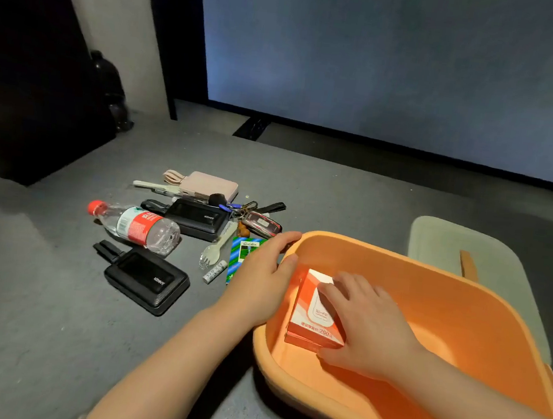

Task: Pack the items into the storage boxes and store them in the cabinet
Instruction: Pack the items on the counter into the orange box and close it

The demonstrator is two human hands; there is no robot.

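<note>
An orange storage box [438, 286] stands open at the right of the grey surface. Inside it lies an orange and white carton [311, 313], and my right hand [368, 326] grips it from above with thumb and fingers round its sides. My left hand [260, 276] grips the box's left rim, thumb inside. Left of the box lie a water bottle [135, 227], two black power banks [148, 281] [195, 217], a pink power bank [209, 184], a bunch of keys [257, 217], a plastic spork [217, 249], a small white tube [214, 271] and a green packet [243, 250], partly hidden by my left hand.
A pale green lid [471, 245] with a brown strap lies behind the box at the right. A large screen [389, 56] stands along the back. A dark object [33, 95] and a beige pillar [117, 25] close off the far left.
</note>
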